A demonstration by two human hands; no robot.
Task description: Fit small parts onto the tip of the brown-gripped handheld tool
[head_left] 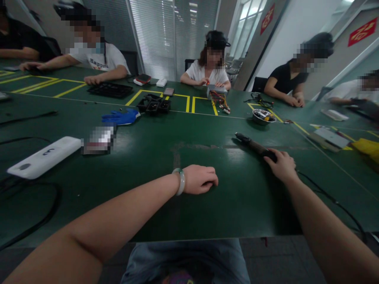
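Observation:
A black electric screwdriver (256, 148) lies slanted on the green table, its bit end pointing away to the left. Around its rear end is my right hand (282, 165), with the fingers closed on the body. A dark cable (331, 199) runs from beside that wrist toward the table's right front edge. My left hand (199, 179) rests on the tabletop near the middle, fingers curled in and nothing visible in them. A pale green bangle (179, 181) circles the left wrist.
On the left lie a white power bank-like box (44, 157), a blurred-out device (100, 139) and a blue glove (121, 117). Farther back are black parts (154, 104), a metal bowl of small parts (263, 116) and a wired metal box (217, 93). Several people sit around the table.

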